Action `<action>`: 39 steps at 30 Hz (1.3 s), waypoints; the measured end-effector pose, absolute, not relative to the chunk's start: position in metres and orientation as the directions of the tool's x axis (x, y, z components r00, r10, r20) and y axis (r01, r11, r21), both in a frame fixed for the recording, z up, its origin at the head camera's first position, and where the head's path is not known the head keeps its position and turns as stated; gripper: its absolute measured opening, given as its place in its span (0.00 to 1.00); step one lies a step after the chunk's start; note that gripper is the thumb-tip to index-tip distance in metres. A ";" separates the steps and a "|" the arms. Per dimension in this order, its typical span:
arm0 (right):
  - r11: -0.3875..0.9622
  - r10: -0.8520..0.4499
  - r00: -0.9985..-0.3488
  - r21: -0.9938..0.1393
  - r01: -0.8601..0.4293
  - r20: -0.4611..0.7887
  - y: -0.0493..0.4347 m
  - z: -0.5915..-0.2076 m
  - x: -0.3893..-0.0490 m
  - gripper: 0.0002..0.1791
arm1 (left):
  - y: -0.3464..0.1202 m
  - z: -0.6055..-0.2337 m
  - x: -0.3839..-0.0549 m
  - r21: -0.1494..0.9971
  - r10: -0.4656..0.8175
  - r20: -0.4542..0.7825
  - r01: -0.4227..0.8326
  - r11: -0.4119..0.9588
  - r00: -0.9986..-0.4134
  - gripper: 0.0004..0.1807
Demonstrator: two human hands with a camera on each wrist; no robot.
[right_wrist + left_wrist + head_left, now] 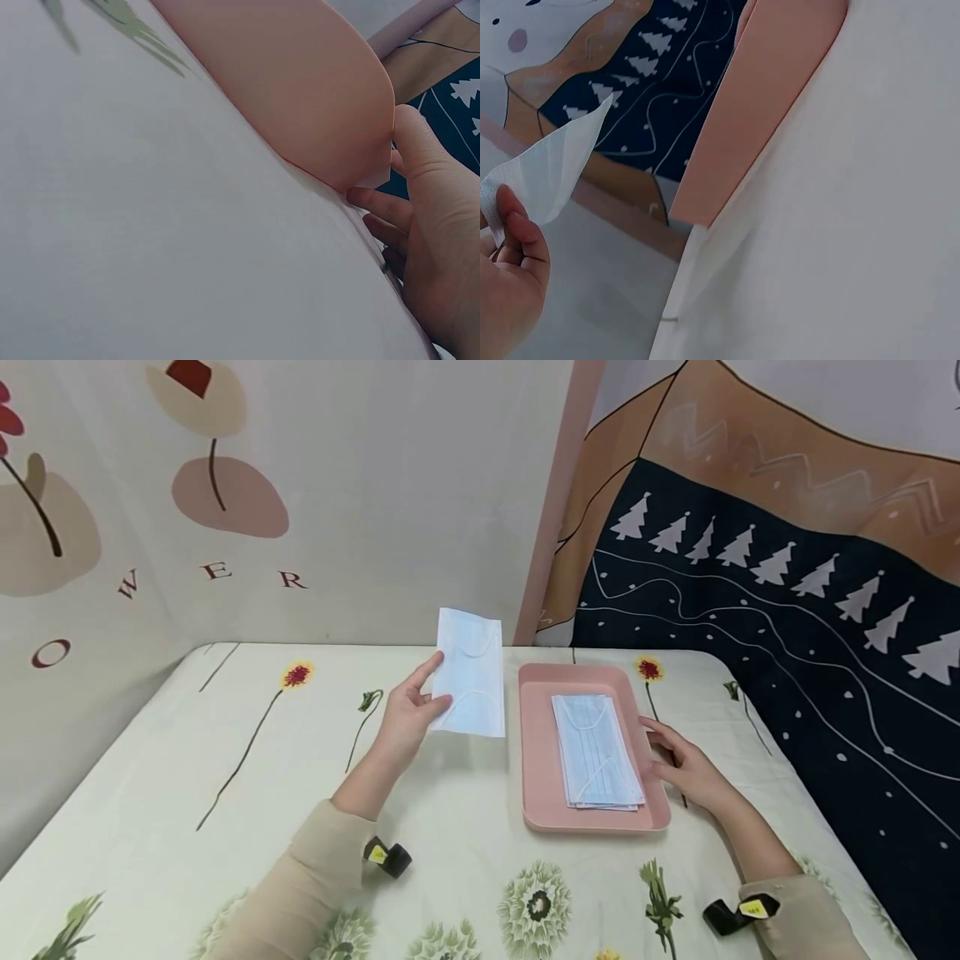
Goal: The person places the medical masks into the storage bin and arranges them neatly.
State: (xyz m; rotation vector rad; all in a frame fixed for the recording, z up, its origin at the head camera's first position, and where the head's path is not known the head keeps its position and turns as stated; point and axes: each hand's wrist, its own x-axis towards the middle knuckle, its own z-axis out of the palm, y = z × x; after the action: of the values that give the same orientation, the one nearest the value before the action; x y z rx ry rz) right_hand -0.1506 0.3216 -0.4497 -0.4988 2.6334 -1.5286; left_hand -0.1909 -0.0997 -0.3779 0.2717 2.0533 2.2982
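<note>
My left hand [405,714] pinches a light blue face mask [471,677] by its left edge, between thumb and fingers. The mask is raised above the table, its white ear loops on its face; in the left wrist view the same mask [551,172] appears from the side. To the right, a pink tray [538,760] holds a stack of blue face masks [597,752]. My right hand [693,768] touches the tray's right wall, fingers fairly straight. In the right wrist view, its thumb is at the rim of the tray [300,90] and a fingertip is near the base.
A white cloth with printed flowers covers the table [300,760]. Behind it hangs a pale curtain [397,502], and at the right a dark blue cloth [750,643] with printed trees. Black wrist devices [388,857] sit on both sleeves.
</note>
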 end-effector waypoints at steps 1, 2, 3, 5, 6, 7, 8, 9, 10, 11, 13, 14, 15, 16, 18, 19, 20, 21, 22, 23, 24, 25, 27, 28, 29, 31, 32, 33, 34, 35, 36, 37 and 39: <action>0.460 -0.302 -0.947 -0.853 -0.245 0.109 0.322 -0.450 -0.151 0.38 | -0.096 -0.378 -0.190 0.987 0.158 0.099 0.077 -0.139 -0.982 0.37; 0.462 -0.301 -0.948 -0.853 -0.243 0.106 0.322 -0.449 -0.151 0.38 | -0.092 -0.379 -0.189 0.985 0.162 0.099 0.074 -0.155 -0.982 0.37; 0.464 -0.302 -0.947 -0.852 -0.243 0.105 0.322 -0.449 -0.151 0.38 | -0.088 -0.379 -0.188 0.983 0.166 0.100 0.072 -0.167 -0.981 0.37; 0.464 -0.301 -0.948 -0.852 -0.242 0.105 0.322 -0.449 -0.150 0.38 | -0.080 -0.380 -0.186 0.981 0.173 0.096 0.064 -0.184 -0.980 0.37; 0.463 -0.304 -0.947 -0.852 -0.245 0.107 0.322 -0.449 -0.150 0.38 | -0.076 -0.381 -0.185 0.979 0.176 0.096 0.061 -0.194 -0.980 0.37; 0.462 -0.306 -0.946 -0.852 -0.247 0.108 0.322 -0.449 -0.150 0.38 | -0.073 -0.381 -0.183 0.977 0.179 0.095 0.057 -0.204 -0.979 0.37; 0.460 -0.308 -0.945 -0.853 -0.247 0.108 0.322 -0.449 -0.150 0.38 | -0.069 -0.382 -0.182 0.976 0.182 0.095 0.055 -0.210 -0.979 0.37; 0.458 -0.309 -0.945 -0.853 -0.249 0.109 0.322 -0.449 -0.150 0.38 | -0.065 -0.383 -0.181 0.975 0.186 0.095 0.053 -0.218 -0.978 0.37; 0.456 -0.309 -0.945 -0.855 -0.248 0.109 0.322 -0.449 -0.150 0.38 | -0.061 -0.383 -0.180 0.974 0.188 0.094 0.051 -0.222 -0.978 0.37; 0.455 -0.308 -0.945 -0.855 -0.247 0.108 0.322 -0.449 -0.150 0.38 | -0.057 -0.383 -0.179 0.972 0.193 0.094 0.049 -0.228 -0.977 0.37; 0.455 -0.306 -0.946 -0.856 -0.243 0.106 0.322 -0.450 -0.150 0.38 | -0.050 -0.383 -0.177 0.971 0.200 0.092 0.043 -0.236 -0.975 0.37; 0.456 -0.309 -0.945 -0.855 -0.247 0.108 0.322 -0.450 -0.150 0.38 | -0.046 -0.383 -0.176 0.970 0.205 0.092 0.041 -0.238 -0.974 0.37; 0.456 -0.309 -0.944 -0.854 -0.251 0.113 0.322 -0.450 -0.150 0.38 | -0.043 -0.383 -0.175 0.970 0.211 0.091 0.039 -0.240 -0.973 0.37; 0.455 -0.309 -0.944 -0.853 -0.255 0.117 0.322 -0.450 -0.151 0.38 | -0.040 -0.383 -0.174 0.970 0.217 0.091 0.037 -0.242 -0.972 0.37; 0.455 -0.311 -0.942 -0.850 -0.265 0.127 0.322 -0.450 -0.151 0.37 | -0.033 -0.384 -0.172 0.967 0.230 0.092 0.032 -0.252 -0.969 0.37; 0.453 -0.314 -0.941 -0.850 -0.269 0.130 0.322 -0.450 -0.151 0.37 | -0.030 -0.385 -0.171 0.966 0.235 0.093 0.031 -0.256 -0.967 0.37; 0.452 -0.317 -0.939 -0.850 -0.271 0.132 0.322 -0.450 -0.151 0.37 | -0.027 -0.386 -0.170 0.966 0.241 0.092 0.029 -0.255 -0.966 0.37; 0.449 -0.317 -0.939 -0.851 -0.271 0.132 0.323 -0.450 -0.151 0.37 | -0.024 -0.387 -0.168 0.968 0.248 0.092 0.027 -0.251 -0.964 0.37; 0.449 -0.319 -0.938 -0.851 -0.274 0.134 0.323 -0.450 -0.151 0.37 | -0.020 -0.388 -0.167 0.969 0.256 0.089 0.025 -0.245 -0.963 0.37; 0.448 -0.320 -0.938 -0.851 -0.275 0.134 0.323 -0.450 -0.151 0.37 | -0.017 -0.389 -0.166 0.971 0.262 0.087 0.023 -0.237 -0.961 0.37; 0.446 -0.321 -0.938 -0.852 -0.273 0.132 0.323 -0.450 -0.151 0.37 | -0.014 -0.390 -0.165 0.973 0.268 0.080 0.017 -0.229 -0.960 0.37; 0.445 -0.322 -0.937 -0.853 -0.273 0.132 0.323 -0.451 -0.151 0.37 | -0.010 -0.391 -0.164 0.975 0.275 0.076 0.014 -0.221 -0.959 0.37; 0.443 -0.324 -0.937 -0.854 -0.274 0.133 0.324 -0.451 -0.151 0.37 | -0.004 -0.392 -0.161 0.978 0.285 0.067 0.006 -0.210 -0.956 0.37; 0.443 -0.323 -0.937 -0.854 -0.273 0.133 0.324 -0.451 -0.151 0.37 | 0.000 -0.393 -0.160 0.978 0.289 0.063 0.001 -0.210 -0.955 0.37; 0.444 -0.322 -0.938 -0.854 -0.271 0.130 0.324 -0.451 -0.151 0.37 | 0.003 -0.393 -0.159 0.978 0.292 0.063 0.001 -0.207 -0.954 0.36; 0.445 -0.323 -0.938 -0.855 -0.265 0.123 0.325 -0.452 -0.151 0.37 | 0.009 -0.394 -0.156 0.978 0.300 0.061 -0.003 -0.209 -0.952 0.36; 0.446 -0.323 -0.939 -0.856 -0.262 0.119 0.324 -0.452 -0.151 0.37 | 0.012 -0.394 -0.155 0.978 0.303 0.062 -0.003 -0.207 -0.951 0.36; 0.448 -0.322 -0.940 -0.855 -0.259 0.116 0.324 -0.452 -0.151 0.37 | 0.014 -0.395 -0.154 0.979 0.306 0.064 0.000 -0.206 -0.950 0.36; 0.452 -0.322 -0.940 -0.854 -0.259 0.115 0.324 -0.452 -0.151 0.37 | 0.017 -0.395 -0.153 0.978 0.308 0.067 0.002 -0.209 -0.949 0.36; 0.454 -0.320 -0.941 -0.853 -0.258 0.115 0.324 -0.451 -0.151 0.37 | 0.019 -0.396 -0.153 0.978 0.310 0.069 0.002 -0.209 -0.948 0.36; 0.457 -0.320 -0.940 -0.851 -0.259 0.114 0.323 -0.451 -0.151 0.37 | 0.022 -0.396 -0.152 0.977 0.310 0.072 0.005 -0.213 -0.948 0.36; 0.459 -0.318 -0.941 -0.849 -0.261 0.117 0.323 -0.450 -0.151 0.37 | 0.024 -0.396 -0.151 0.977 0.309 0.076 0.009 -0.213 -0.948 0.36; 0.465 -0.315 -0.941 -0.845 -0.266 0.123 0.322 -0.448 -0.150 0.37 | 0.030 -0.396 -0.150 0.977 0.302 0.080 0.014 -0.214 -0.950 0.36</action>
State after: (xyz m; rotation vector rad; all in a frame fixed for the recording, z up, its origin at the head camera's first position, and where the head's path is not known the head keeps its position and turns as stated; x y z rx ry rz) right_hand -0.1503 0.3216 -0.4482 -0.5251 2.6454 -1.5111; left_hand -0.1505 0.0295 -0.3958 0.3780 1.8396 2.2803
